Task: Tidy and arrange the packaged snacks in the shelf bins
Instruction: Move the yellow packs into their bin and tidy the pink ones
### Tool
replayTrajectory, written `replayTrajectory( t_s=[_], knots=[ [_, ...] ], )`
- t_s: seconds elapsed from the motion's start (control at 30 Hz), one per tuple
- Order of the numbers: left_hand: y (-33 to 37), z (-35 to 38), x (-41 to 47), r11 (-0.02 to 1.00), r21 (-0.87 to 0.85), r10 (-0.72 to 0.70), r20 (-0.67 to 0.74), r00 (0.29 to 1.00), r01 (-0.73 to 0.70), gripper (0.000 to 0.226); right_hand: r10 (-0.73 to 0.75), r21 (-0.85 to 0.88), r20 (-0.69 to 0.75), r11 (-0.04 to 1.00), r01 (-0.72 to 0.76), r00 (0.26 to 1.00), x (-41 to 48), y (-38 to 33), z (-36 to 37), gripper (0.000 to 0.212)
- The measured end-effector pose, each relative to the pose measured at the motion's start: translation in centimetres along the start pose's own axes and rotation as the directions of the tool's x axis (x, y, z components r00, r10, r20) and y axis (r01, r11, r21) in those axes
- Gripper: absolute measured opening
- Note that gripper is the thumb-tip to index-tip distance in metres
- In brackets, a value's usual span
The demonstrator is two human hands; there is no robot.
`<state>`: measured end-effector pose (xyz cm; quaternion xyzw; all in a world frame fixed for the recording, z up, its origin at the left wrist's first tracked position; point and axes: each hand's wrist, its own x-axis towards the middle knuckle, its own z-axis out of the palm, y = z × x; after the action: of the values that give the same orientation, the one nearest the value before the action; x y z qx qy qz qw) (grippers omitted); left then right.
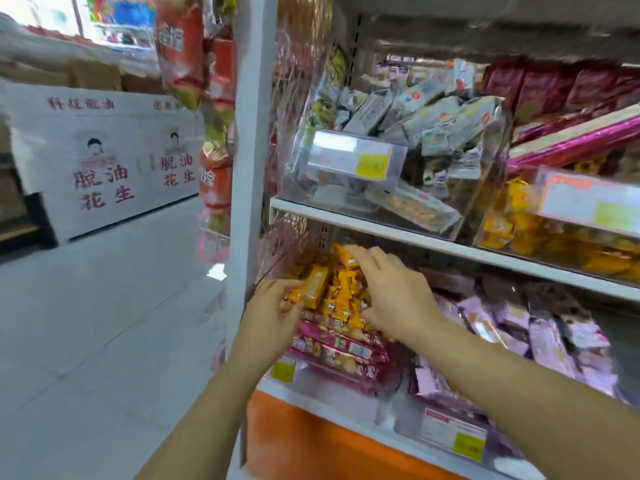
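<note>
The person's left hand (277,306) gripped a yellow packet (311,287) at its lower end, thumb and curled fingers pinched around it, holding it at the left edge of the pile of yellow packets (344,289) in the leftmost bin of the lower shelf (311,393). The right hand (398,296) reached over that same pile from the right, its fingers stretched forward onto the topmost packets; whether it pinched one or only touched them could not be told. Beneath the yellow pile, in the same bin, lay long pink-red packets (346,355), stacked flat toward the front. Just to the right, a neighbouring bin held pale purple packets (554,337). On the upper shelf (415,239) stood a clear bin (346,188) of jumbled grey-white packets (433,123), and beside it another holding orange-yellow snacks (519,233). A white upright post (249,133) framed the shelving on the left, and beyond it, across the pale floor, stood a white carton (104,161) printed with red characters.
</note>
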<state>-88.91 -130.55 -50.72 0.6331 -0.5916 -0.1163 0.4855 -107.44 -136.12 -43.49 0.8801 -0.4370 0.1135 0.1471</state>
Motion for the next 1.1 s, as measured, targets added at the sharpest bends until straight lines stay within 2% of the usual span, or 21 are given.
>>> replayTrajectory(
  t_s=[0.07, 0.17, 0.3, 0.57, 0.7, 0.8, 0.93, 1.1],
  knots=[
    [-0.8, 0.3, 0.7, 0.998, -0.036, -0.051, 0.023, 0.998, 0.052, 0.028, 0.014, -0.039, 0.030, 0.999, -0.013, 0.999, 1.7, -0.3, 1.0, 0.095],
    [-1.1, 0.5, 1.6, 0.991, -0.092, -0.089, 0.065, 0.994, 0.094, 0.032, -0.015, -0.004, 0.087, 1.000, 0.015, 0.996, 4.1, -0.7, 2.4, 0.093],
    [-1.5, 0.7, 2.5, 0.998, -0.044, -0.045, 0.047, 0.998, 0.047, 0.047, -0.038, 0.028, 0.157, 0.999, 0.034, 0.987, 6.2, -1.1, 3.6, 0.088],
    [-1.3, 0.1, 2.2, 0.999, -0.037, -0.031, 0.056, 0.998, 0.033, 0.041, 0.035, 0.071, 0.076, 0.997, -0.041, 0.996, 5.4, -0.1, 4.6, 0.065],
    [0.3, -0.1, 1.4, 0.998, -0.060, -0.014, 0.047, 0.999, 0.017, 0.033, -0.055, 0.142, 0.072, 0.989, 0.045, 0.996, 3.2, 0.1, 2.8, 0.056],
    [2.8, -0.3, 1.2, 0.997, -0.054, 0.064, 0.022, 0.998, -0.062, 0.029, -0.105, 0.220, 0.099, 0.972, 0.081, 0.989, 0.7, 0.5, -0.1, 0.048],
    [8.2, -1.1, 1.0, 0.976, -0.102, 0.194, 0.004, 0.981, -0.193, 0.029, -0.109, 0.376, 0.048, 0.923, 0.084, 0.993, -2.6, 1.8, -5.2, 0.040],
    [15.6, -1.4, 1.1, 0.920, -0.165, 0.356, -0.017, 0.934, -0.354, 0.026, -0.069, 0.452, -0.039, 0.888, 0.080, 0.997, -6.5, 4.2, -12.1, 0.031]
  ],
)
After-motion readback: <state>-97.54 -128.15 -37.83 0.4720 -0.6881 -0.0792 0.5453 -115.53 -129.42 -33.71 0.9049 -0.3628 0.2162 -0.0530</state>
